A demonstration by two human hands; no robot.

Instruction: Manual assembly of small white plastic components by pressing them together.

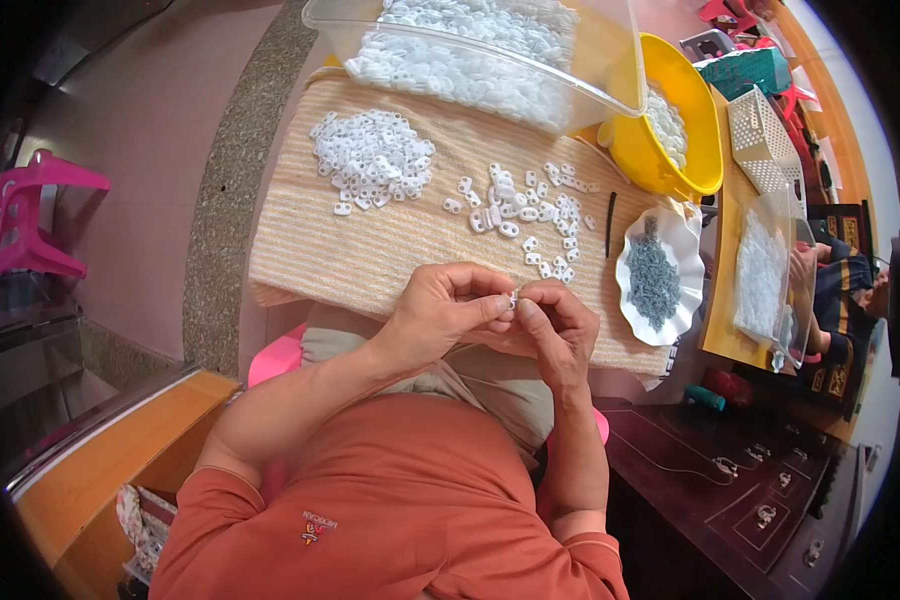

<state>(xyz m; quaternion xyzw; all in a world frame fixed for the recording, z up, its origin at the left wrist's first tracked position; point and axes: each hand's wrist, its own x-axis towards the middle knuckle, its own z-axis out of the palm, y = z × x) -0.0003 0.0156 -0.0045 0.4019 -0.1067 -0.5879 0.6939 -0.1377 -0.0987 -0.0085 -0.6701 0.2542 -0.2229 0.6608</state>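
Note:
Close to the table's front edge, my two hands meet fingertip to fingertip. My left hand (444, 308) pinches a small white plastic piece (513, 300) between thumb and forefinger. From the other side, the thumb and fingers of my right hand (558, 328) close on the same piece, mostly hidden by the fingertips. Just beyond lie scattered white two-holed plastic pieces (510, 207), some in pairs or clumps. A bigger heap of white two-holed pieces (375, 152) is farther left. To the right, a white wavy-rimmed dish (683, 258) holds a pile of tiny grey-blue parts (652, 280).
A striped cloth (340, 255) covers the table. At the back stand a clear bin (610, 85) of white pieces and a yellow tub (695, 150). A thin black stick (610, 224) lies near the dish. Another person's arm (808, 290) is beside a clear box (760, 270) at right.

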